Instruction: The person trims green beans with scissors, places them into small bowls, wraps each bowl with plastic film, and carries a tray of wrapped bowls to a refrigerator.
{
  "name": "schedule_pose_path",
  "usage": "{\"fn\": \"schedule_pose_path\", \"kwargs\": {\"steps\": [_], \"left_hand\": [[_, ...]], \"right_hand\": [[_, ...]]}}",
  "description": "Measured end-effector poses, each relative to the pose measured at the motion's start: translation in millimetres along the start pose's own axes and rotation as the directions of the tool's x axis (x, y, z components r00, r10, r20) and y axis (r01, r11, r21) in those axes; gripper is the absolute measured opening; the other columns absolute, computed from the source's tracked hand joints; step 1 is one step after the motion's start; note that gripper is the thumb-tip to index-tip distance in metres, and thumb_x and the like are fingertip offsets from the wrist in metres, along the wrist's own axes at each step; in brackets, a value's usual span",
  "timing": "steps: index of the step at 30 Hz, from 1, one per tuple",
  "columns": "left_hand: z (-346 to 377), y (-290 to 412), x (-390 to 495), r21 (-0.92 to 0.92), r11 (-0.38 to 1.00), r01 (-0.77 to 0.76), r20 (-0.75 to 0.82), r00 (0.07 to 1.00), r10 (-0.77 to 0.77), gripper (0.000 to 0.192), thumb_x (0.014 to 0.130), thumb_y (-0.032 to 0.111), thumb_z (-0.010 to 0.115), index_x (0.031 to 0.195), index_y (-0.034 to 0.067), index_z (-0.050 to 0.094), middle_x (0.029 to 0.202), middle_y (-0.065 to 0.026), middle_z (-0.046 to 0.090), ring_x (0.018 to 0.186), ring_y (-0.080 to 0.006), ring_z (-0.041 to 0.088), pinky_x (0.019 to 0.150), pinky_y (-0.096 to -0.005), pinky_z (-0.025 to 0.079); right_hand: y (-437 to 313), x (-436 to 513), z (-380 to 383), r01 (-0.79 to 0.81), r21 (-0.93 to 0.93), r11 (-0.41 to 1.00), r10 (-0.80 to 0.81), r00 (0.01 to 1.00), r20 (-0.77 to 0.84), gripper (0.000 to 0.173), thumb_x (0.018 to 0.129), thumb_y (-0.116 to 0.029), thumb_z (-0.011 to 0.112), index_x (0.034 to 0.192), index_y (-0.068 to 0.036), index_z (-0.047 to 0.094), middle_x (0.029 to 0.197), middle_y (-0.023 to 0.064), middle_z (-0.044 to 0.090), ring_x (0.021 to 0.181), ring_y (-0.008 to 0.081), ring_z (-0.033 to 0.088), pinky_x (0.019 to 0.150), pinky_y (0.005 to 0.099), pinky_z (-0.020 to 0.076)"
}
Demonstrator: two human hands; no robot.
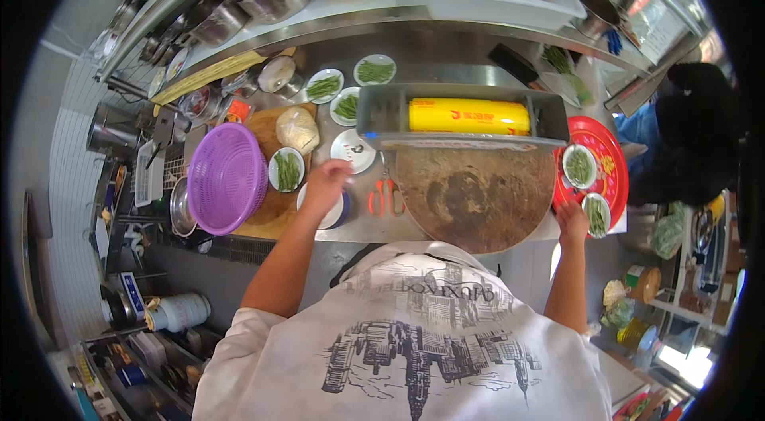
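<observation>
My left hand (327, 183) is above a stack of white plates with a blue side (332, 213), its fingers just short of a white plate with small dark marks (346, 159). Nothing shows in its grasp. On the right, my right hand (572, 221) grips the edge of a small white plate of cut green beans (597, 215) at the front of a round red tray (615, 182). A second plate of green beans (579, 167) sits on that tray. Orange-handled scissors (386, 199) lie between my left hand and a round wooden chopping block (478, 197).
Behind the block stands a grey dispenser (382, 116) holding a yellow film roll (469, 115). A purple basket (227, 179), a wrapped pale lump (297, 129) and more bean plates (375, 70) are at left and back. A cleaver (514, 65) lies behind. Someone in dark clothing (687, 134) stands at right.
</observation>
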State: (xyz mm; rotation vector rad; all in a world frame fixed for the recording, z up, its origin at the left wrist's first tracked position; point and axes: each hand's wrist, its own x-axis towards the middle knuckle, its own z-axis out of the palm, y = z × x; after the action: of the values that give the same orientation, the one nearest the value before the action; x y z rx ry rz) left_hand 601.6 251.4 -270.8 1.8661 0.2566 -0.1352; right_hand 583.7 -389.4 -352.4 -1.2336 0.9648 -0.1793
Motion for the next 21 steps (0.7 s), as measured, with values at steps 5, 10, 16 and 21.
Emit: {"fn": "schedule_pose_path", "kwargs": {"steps": [5, 10, 16, 21], "left_hand": [[-125, -113, 46, 0.391, 0.858, 0.334, -0.604, 0.797, -0.035, 0.023, 0.087, 0.011, 0.059, 0.097, -0.006, 0.070, 0.088, -0.0274, 0.073, 0.083, -0.0425, 0.072, 0.074, -0.0485, 0.055], [-180, -188, 35, 0.284, 0.798, 0.531, -0.658, 0.713, -0.240, 0.021, 0.087, 0.010, 0.057, 0.088, -0.007, 0.068, 0.086, -0.0271, 0.072, 0.076, -0.0411, 0.071, 0.065, -0.0479, 0.053], [-176, -191, 20, -0.719, 0.589, 0.369, -0.328, 0.567, -0.756, 0.008, 0.095, 0.009, 0.055, 0.095, 0.005, 0.062, 0.077, -0.0072, 0.064, 0.059, -0.0149, 0.057, 0.044, -0.0297, 0.036], [-175, -182, 14, -0.777, 0.559, 0.289, -0.290, 0.624, -0.726, 0.003, 0.095, 0.008, 0.061, 0.098, 0.008, 0.060, 0.075, -0.0028, 0.059, 0.056, -0.0110, 0.048, 0.043, -0.0267, 0.032]], "right_hand": [[24, -77, 6, 0.041, -0.025, 0.999, -0.040, 0.998, 0.042, 0.029, 0.098, -0.011, 0.059, 0.126, -0.007, 0.063, 0.094, 0.0055, 0.071, 0.069, 0.0141, 0.063, 0.055, 0.0249, 0.0447], [14, -116, 13, 0.294, -0.150, 0.944, -0.286, 0.955, 0.078, 0.031, 0.100, -0.005, 0.055, 0.130, -0.004, 0.061, 0.096, 0.0061, 0.072, 0.067, 0.0098, 0.061, 0.052, 0.0221, 0.0431], [16, -137, 15, 0.372, -0.253, 0.893, -0.340, 0.926, 0.162, 0.030, 0.103, -0.004, 0.051, 0.133, -0.003, 0.059, 0.096, 0.0060, 0.071, 0.066, 0.0080, 0.061, 0.051, 0.0220, 0.0440], [27, -143, 25, 0.388, -0.269, 0.882, -0.333, 0.915, 0.229, 0.030, 0.103, -0.005, 0.052, 0.133, -0.003, 0.058, 0.096, 0.0057, 0.071, 0.066, 0.0083, 0.061, 0.051, 0.0219, 0.0448]]}}
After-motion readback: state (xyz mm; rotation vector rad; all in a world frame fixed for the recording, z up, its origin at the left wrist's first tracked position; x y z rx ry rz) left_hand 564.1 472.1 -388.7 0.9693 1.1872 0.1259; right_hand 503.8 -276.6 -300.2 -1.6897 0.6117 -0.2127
